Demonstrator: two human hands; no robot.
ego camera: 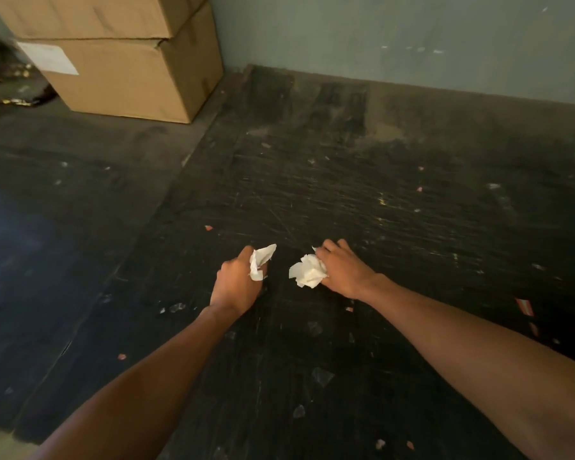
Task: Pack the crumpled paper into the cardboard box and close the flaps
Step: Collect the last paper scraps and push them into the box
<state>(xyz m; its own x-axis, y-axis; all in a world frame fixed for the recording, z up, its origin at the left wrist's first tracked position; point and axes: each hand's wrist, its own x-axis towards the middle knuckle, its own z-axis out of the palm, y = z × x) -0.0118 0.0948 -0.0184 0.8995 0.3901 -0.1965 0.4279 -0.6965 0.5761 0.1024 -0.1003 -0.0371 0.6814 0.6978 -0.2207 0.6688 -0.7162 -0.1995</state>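
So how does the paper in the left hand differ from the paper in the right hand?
The left paper is the smaller piece, pinched in the closed fist of the left hand with a flat flap sticking up. The right paper is a bigger, rounder wad, and the right hand grips it from the side with spread fingers, most of it showing. Both are white, crumpled and held low over the dark floor.

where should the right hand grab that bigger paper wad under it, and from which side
Grip the crumpled paper wad across its bunched middle, coming from above and the right, where the right hand already sits. Its loose corners stick out left and toward the camera and would probably tear or slip. The dark mat beneath rules out scooping.
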